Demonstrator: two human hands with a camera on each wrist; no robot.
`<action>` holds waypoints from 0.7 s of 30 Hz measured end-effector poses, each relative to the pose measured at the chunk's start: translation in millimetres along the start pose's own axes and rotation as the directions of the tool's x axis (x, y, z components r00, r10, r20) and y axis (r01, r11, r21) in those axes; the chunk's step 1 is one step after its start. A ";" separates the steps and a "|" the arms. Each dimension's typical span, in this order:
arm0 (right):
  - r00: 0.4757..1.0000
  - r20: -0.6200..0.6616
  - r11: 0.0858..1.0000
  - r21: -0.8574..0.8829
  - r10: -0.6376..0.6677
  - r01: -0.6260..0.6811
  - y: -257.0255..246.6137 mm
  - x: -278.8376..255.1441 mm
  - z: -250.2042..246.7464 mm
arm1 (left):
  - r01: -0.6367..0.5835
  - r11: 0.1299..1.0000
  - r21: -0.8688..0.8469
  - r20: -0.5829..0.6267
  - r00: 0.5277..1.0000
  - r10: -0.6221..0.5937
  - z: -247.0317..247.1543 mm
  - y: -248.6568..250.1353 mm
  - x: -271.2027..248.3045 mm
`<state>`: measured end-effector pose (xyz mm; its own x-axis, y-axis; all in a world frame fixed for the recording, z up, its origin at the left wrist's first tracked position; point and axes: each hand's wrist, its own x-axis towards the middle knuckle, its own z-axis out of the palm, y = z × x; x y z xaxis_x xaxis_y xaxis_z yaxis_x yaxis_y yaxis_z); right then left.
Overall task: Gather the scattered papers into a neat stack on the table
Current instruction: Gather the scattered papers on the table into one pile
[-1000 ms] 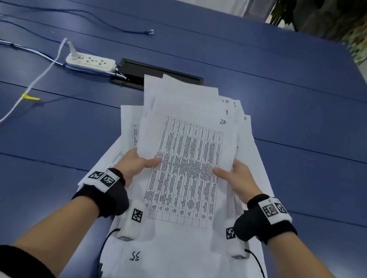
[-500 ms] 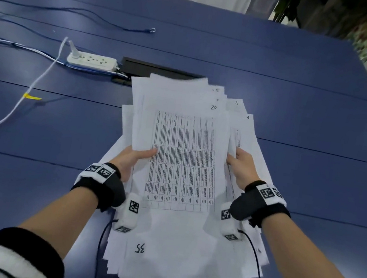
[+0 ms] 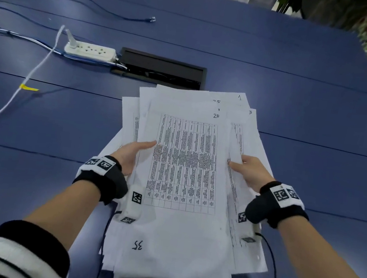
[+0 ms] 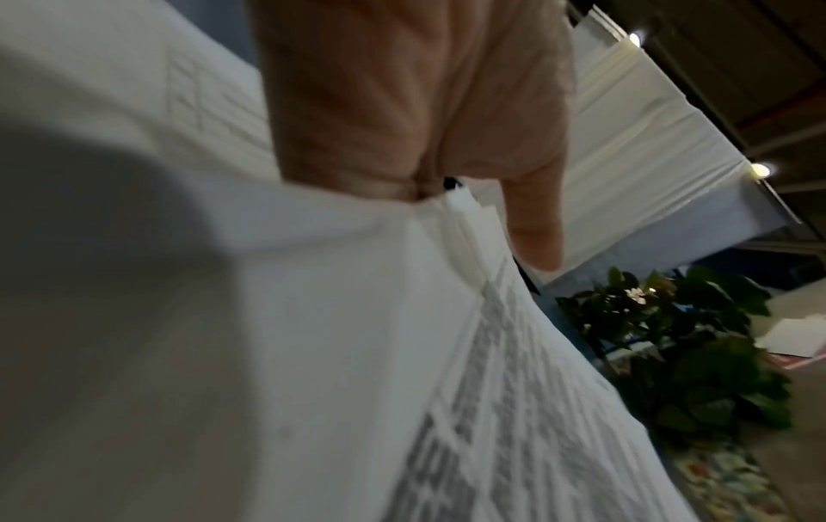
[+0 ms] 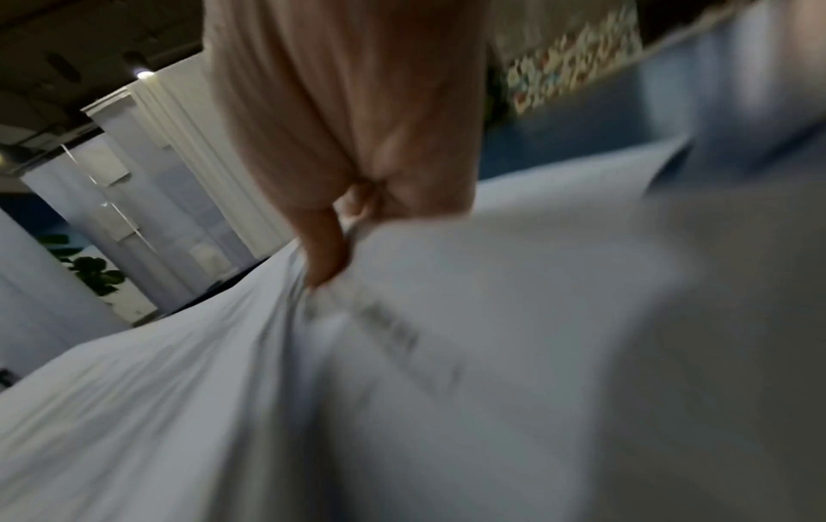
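Two hands on one loose pile of papers (image 3: 177, 231), roughly centred on the blue table (image 3: 308, 122), near edge of the pile toward the person. Left hand (image 3: 129, 155) grips the pile's left edge, thumb laid over the top sheet, other fingers hidden under the sheets; left wrist view shows the thumb (image 4: 532, 226) over the edges of several sheets, so it has hold of more than one. Right hand (image 3: 253, 171) grips the right edge the same way, thumb on top at the printed table's margin, fingers tucked beneath; right wrist view is blurred but shows the thumb (image 5: 324, 247) pressing into bunched paper. Pile is not squared: sheets fan out at the far end and along both sides, corners offset. Top sheet carries a printed grid table (image 3: 185, 162); handwritten numbers 1, 3, 20 show on far corners, and a "35" reads upside down near the close end. Cannot tell whether the gripped sheets are lifted off the lower ones or lying flat. Beyond the pile: black cable hatch (image 3: 161, 69) set in the tabletop, white power strip (image 3: 90, 50) just left of it, white cable (image 3: 29, 76) with a yellow tag (image 3: 28, 88) running off to the left, thin blue cable (image 3: 90, 3) farther back. Both wrists wear black bands with printed marker tags.
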<state>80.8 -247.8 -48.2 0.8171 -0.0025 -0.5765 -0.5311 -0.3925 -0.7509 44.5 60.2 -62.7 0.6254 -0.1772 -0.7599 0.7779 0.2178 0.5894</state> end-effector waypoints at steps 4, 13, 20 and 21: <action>0.993 -0.105 0.998 0.025 -0.060 0.062 8.1 -7.4 14.7 | -0.026 0.999 -0.019 -0.027 0.999 0.026 19.3 -7.3 -13.0; 0.959 -0.150 0.918 -0.356 -0.241 0.176 -13.8 0.3 12.6 | -0.213 0.973 0.094 -0.179 0.957 0.227 15.9 -11.2 -3.8; 0.995 -0.065 0.946 -0.319 -0.078 0.054 -32.3 17.0 25.2 | -0.138 0.982 0.126 -0.047 0.988 0.145 5.3 -3.6 -8.7; 0.996 -0.047 0.935 -0.349 -0.081 0.060 -31.3 18.4 25.5 | -0.142 0.984 0.110 -0.032 0.989 0.146 4.6 -2.6 -7.5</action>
<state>106.8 -212.2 -43.6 0.8670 -0.0137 -0.4982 -0.3697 -0.6881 -0.6244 38.1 56.6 -57.2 0.7303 -0.1125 -0.6738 0.6831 0.1337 0.7180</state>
